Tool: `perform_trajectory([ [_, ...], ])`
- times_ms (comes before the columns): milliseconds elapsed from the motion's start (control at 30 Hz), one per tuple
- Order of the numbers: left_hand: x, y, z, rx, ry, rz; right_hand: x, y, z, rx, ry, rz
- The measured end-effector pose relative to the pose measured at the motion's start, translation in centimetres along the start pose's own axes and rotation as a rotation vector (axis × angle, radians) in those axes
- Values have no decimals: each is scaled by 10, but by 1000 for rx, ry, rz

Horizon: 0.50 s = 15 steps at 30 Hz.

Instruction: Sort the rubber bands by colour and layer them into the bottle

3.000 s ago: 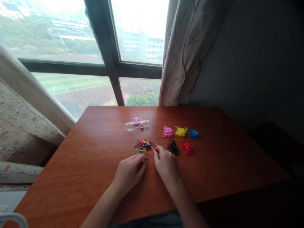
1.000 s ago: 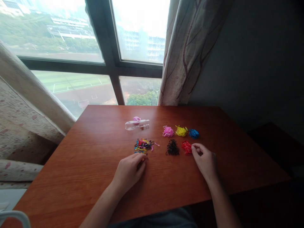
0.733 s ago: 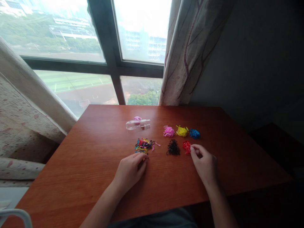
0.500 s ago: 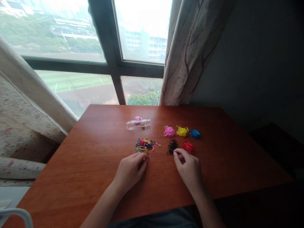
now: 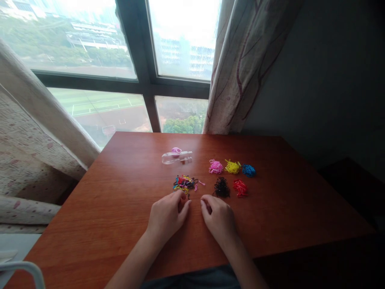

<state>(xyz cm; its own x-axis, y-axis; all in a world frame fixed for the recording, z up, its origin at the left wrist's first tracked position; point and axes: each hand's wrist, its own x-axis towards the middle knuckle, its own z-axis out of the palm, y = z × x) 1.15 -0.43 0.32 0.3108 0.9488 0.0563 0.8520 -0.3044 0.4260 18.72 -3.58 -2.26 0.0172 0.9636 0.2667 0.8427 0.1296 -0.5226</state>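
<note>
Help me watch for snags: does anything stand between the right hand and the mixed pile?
Nothing large: a loose pink band lies just off the right edge of the mixed pile, close to the line from the right hand. The left hand is at the pile's near side, left of that line.

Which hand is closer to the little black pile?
The right one. The right hand is just on the near side of the black pile, while the left hand is farther off to the left, by the mixed-colour pile.
</note>
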Motion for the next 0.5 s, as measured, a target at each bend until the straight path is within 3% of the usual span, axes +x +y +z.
perform_trajectory([
  [200,3,11,2,121,-45,-33,-1,0,0,-3,0,0],
  [500,2,12,7,136,-30,-32,-2,0,1,36,-7,9],
])
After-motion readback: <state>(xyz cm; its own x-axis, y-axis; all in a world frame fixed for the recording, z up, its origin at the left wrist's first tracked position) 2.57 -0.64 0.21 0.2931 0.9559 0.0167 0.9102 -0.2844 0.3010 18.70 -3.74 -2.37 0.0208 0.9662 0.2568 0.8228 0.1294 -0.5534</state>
